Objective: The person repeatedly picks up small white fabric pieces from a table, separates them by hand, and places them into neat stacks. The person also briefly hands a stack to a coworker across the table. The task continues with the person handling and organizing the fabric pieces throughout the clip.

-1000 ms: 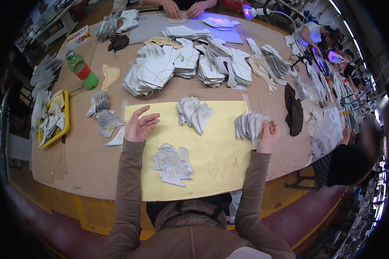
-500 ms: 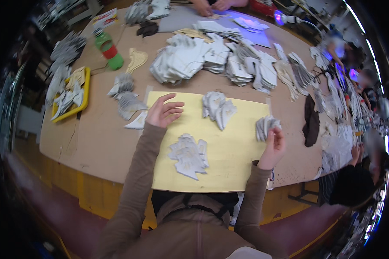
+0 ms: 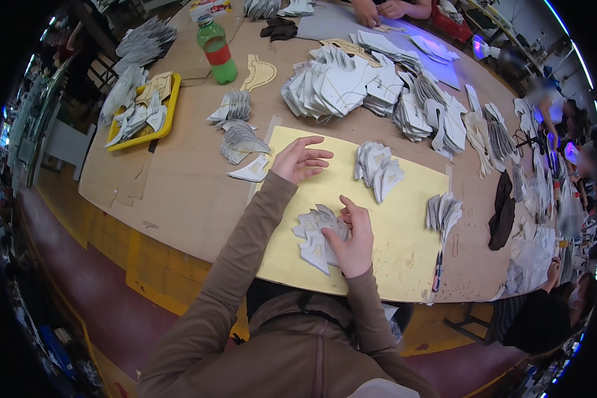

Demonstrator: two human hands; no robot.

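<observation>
My left hand (image 3: 300,160) lies flat and spread near the upper left corner of a yellow cutting mat (image 3: 391,232), holding nothing. My right hand (image 3: 351,237) rests on a pile of grey cut pieces (image 3: 315,235) at the near middle of the mat, its fingers on the top pieces. A second grey pile (image 3: 378,169) sits at the mat's far middle. A fanned stack of grey pieces (image 3: 442,212) lies at the mat's right edge, apart from both hands.
Big heaps of white and grey cut pieces (image 3: 338,83) cover the far table. A yellow tray (image 3: 169,116) with pieces and a green bottle (image 3: 216,50) stand far left. Small stacks (image 3: 239,136) lie left of the mat. Other people work at the far edge and lower right.
My right hand let go of the fanned stack at the mat's right edge and moved left onto the near pile. My left hand stays flat near the mat's upper left corner.
</observation>
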